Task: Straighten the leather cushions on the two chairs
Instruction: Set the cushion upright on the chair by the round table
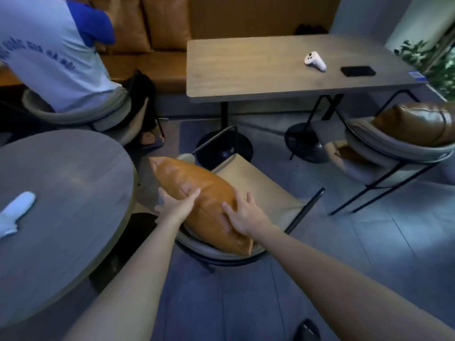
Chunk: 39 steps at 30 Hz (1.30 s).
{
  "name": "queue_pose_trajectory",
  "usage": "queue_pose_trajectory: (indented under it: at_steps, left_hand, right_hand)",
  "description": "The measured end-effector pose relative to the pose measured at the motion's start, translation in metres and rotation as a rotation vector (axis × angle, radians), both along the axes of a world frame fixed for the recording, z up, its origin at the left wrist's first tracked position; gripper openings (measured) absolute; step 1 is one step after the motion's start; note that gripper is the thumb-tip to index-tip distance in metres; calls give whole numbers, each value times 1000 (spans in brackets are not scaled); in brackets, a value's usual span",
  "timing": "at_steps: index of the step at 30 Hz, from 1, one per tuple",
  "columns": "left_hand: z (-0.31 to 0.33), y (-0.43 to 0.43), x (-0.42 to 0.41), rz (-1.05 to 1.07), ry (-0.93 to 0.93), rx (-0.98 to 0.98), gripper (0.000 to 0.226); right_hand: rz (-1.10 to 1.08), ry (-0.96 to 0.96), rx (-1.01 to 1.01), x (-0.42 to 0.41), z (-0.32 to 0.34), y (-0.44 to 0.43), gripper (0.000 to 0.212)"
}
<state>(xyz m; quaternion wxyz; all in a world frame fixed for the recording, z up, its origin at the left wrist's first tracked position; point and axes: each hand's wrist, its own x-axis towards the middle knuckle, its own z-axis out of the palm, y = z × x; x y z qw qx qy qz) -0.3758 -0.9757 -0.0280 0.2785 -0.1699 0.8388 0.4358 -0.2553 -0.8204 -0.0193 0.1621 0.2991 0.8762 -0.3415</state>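
**A:** Nearest the lens, two bare forearms reach out over the grey floor (369, 254), and both hands are on the tan leather cushion (197, 193) of the near chair (258, 188).

**B:** Biggest things first, though: round grey table (61, 193) near left, rectangular wooden table (258, 67) far centre, brown bench seating (152, 33) behind it.

**A:** And a seated person in a pale shirt with blue sleeves (49, 50), far left, back turned to us.

**B:** Now the chairs. The near one is black-framed with a beige seat, and the cushion lies tilted along its curved backrest, on the left side.

**A:** The second chair (394, 153) stands right of it, well apart, with its own brown cushion (418, 126) slumped against the backrest.

**B:** The hands?

**A:** Left hand (177, 205) clasps the cushion's top edge, thumb over the seam, fingers curled round behind, a ring showing. Right hand (243, 215) lies flat on the cushion's front, fingers spread, pressing and not gripping.

**B:** Smaller items: a white controller (315, 61) and a black phone (358, 70) on the far table, near each other but apart.

**A:** And a white object (17, 212) on the round table; too blurred to name.
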Motion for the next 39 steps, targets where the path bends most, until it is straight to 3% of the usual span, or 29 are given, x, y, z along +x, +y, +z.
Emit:
queue_pose_trajectory:
  at_steps: [4,8,13,15,18,20,24,27,30,36,39]
  left_hand:
    - [-29,-7,-10,51,-15,60,139]
    - [-45,-7,-13,53,-1,107,148]
    - [-50,-9,-13,41,12,144,161]
    - [-53,-10,-13,57,-16,144,160]
    - [-58,-13,-11,50,-14,120,159]
    - [-62,-15,-10,22,27,86,152]
    - [-63,-19,-13,-9,26,32,153]
    - [-63,-18,-13,10,41,23,152]
    - [-66,-18,-11,28,33,24,144]
    - [-74,-2,-1,110,-43,20,161]
    - [-71,11,4,188,-74,34,157]
  right_hand:
    - [-191,6,-124,7,-20,-11,72]
    - [-439,101,-151,29,-35,-6,54]
    - [-721,-48,-37,48,-46,-6,61]
    - [-896,-54,-137,52,-53,-3,70]
    - [-1094,-21,-450,58,-75,0,86]
    - [-1102,-31,-528,59,-90,3,88]
    - [-1068,4,-462,50,-98,15,73]
    - [-1062,-1,-457,48,-101,24,73]
    - [-951,-14,-395,47,-99,37,70]
    - [-668,-64,-316,29,-99,93,68]
    - [-584,-62,-277,11,-103,122,72]
